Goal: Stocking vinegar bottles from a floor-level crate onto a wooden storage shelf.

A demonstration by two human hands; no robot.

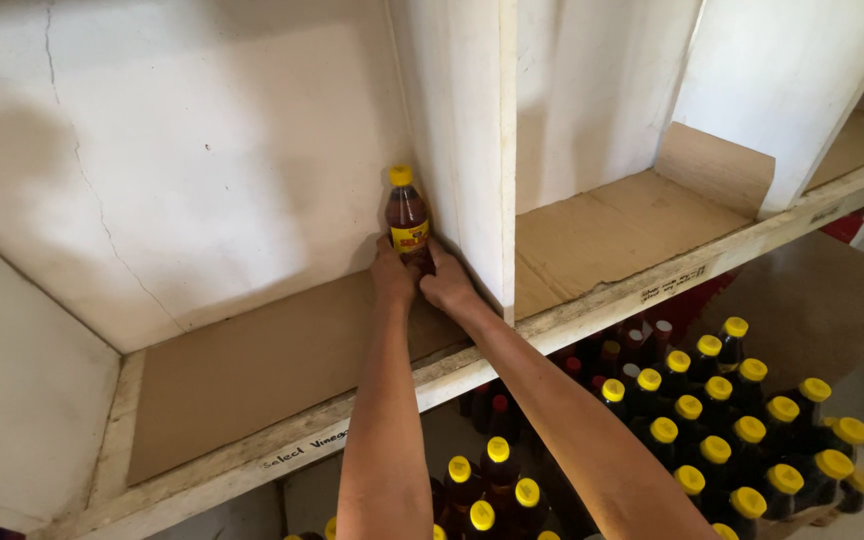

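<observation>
I have both hands on the bottle (407,218), left hand (393,272) and right hand (449,284), fingers clamped round its base. It stands upright on the shelf (252,370), tight against the divider (467,150). I'd keep it vertical and ease it back squarely. The bottle's base is hidden by my hands.

Your left hand (393,272) and right hand (445,283) cover the bottle (407,214)'s base. Shelf board (472,368) hides some lower bottles (712,420); others run off the bottom edge.
</observation>
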